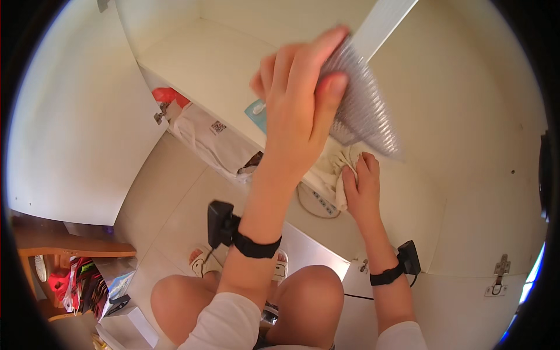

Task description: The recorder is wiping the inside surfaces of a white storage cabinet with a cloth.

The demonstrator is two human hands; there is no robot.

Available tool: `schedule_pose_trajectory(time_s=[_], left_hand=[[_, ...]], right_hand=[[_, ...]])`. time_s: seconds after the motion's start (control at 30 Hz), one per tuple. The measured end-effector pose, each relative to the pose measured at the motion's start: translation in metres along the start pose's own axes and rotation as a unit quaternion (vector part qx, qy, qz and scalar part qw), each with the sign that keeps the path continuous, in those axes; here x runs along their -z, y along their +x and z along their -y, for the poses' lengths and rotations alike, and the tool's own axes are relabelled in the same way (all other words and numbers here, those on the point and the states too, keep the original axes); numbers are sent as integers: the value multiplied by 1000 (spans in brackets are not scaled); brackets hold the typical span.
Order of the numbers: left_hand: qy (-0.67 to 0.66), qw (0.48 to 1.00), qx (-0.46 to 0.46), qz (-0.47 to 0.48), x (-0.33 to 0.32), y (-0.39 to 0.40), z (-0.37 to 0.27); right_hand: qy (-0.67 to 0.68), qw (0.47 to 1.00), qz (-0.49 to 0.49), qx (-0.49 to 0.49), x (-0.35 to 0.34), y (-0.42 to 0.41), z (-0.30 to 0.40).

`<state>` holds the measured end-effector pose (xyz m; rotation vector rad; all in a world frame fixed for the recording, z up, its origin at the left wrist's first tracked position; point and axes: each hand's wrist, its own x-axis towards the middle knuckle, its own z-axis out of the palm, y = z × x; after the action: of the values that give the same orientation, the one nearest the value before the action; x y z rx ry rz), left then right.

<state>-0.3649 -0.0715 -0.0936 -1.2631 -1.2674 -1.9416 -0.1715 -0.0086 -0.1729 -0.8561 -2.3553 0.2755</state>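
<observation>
My left hand (297, 92) grips a piece of clear bubble wrap (365, 100) between thumb and fingers, raised in front of the open cabinet. Part of the wrap is blurred. Below it, my right hand (365, 183) clutches a crumpled cream cloth (334, 170) on the cabinet shelf (214, 57). A light blue packet with a white cap (257, 113) lies on the shelf, partly hidden behind my left hand. A narrow white strip (385, 26) stands behind the wrap at the top.
A white cabinet door (83, 109) stands open at left. Under the shelf are a white bag (210, 135) bearing a printed code, a red bag (168, 95) and a power strip (323, 202) with a cable. At lower left, a wooden rack (78, 250) stands near an open white box (127, 328).
</observation>
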Motion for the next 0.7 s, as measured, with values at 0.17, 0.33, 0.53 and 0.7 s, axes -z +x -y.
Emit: schedule_pose_trajectory(time_s=[0.17, 0.33, 0.53, 0.7], left_hand=[[-8, 992, 104, 74, 20, -59, 19], [-42, 980, 187, 54, 28, -103, 20], [-134, 980, 128, 76, 20, 4, -10], [-92, 967, 192, 141, 45, -51, 15]], right_hand=[[-7, 1000, -17, 14, -1, -1, -1], [-14, 1000, -15, 17, -5, -6, -5], [8, 1000, -18, 10, -2, -1, -2], [13, 999, -34, 25, -6, -2, -8]])
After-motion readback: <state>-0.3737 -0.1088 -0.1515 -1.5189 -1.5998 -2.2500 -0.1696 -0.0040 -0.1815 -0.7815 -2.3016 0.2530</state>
